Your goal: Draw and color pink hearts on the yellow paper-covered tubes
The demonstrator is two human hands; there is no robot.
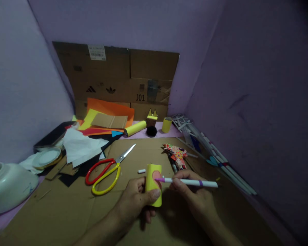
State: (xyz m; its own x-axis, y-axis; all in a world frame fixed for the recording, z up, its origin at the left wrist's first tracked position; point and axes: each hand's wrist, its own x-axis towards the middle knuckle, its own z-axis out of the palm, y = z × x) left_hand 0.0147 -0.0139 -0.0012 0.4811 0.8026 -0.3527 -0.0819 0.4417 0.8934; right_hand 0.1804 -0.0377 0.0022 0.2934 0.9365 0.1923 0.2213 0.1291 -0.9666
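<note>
The left hand [137,196] is closed around a short yellow paper tube [153,185], thumb across the front and fingers behind, holding it upright just above the cardboard sheet [66,212] that covers the counter, near the front centre of the view. Held this way, the tube's pink oval patch faces the other hand and stays steady. The right hand [192,191] pinches a white marker [190,182] with a purple band, fingers closed near the tip end, and the purple tip touches the pink patch; the marker lies almost level, so the hand can work sideways on the tube's face. A small white cap [142,171] lies on the cardboard just beside the tube, probably the marker's, set within easy reach. To the left, red and yellow scissors [105,171] rest with blades partly open, and beyond them lie loose sheets of white, black, orange and yellow paper [97,119]. A white bowl [7,184] sits at the far left edge; what is in it cannot be seen from here. A round shallow lid or dish [47,157] behind it looks white inside. At the back, against a flattened carton [118,78] propped on the wall, stand a yellow roll [135,128], a small yellow cup-like tube [166,124] and a little box figure [152,119]. Patterned paper bits [176,153] and several pens [220,160] lie to the right.
</note>
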